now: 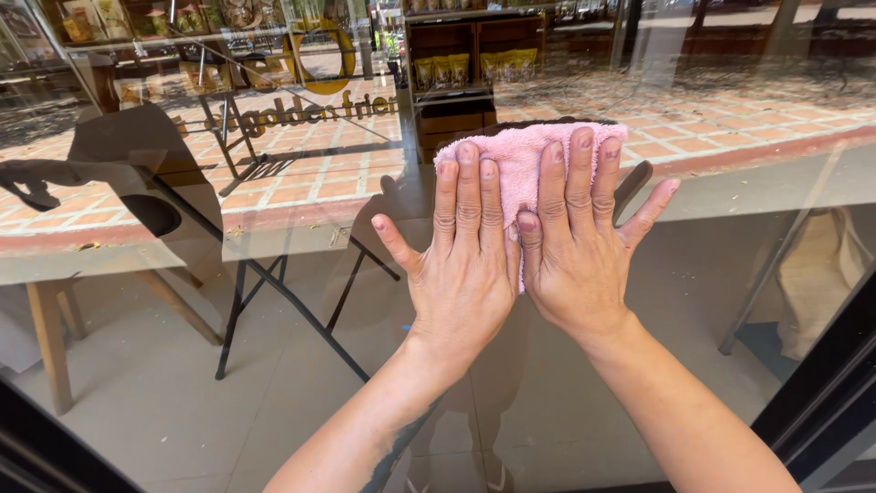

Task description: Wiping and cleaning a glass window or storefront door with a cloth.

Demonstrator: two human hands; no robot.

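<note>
Glass [274,274] was pressed by a soft, light pink cloth [516,155], pinned flat under the left hand [465,265] and right hand [575,256], fingers spread.

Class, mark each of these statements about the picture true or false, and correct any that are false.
1. Both hands press a pink cloth against the glass pane. True.
2. The left hand holds a spray bottle. False: it lies flat on the cloth.
3. The cloth is blue. False: it is pink.
4. The right hand has its fingers spread flat. True.
5. A folding chair shows behind the glass. True.
</note>
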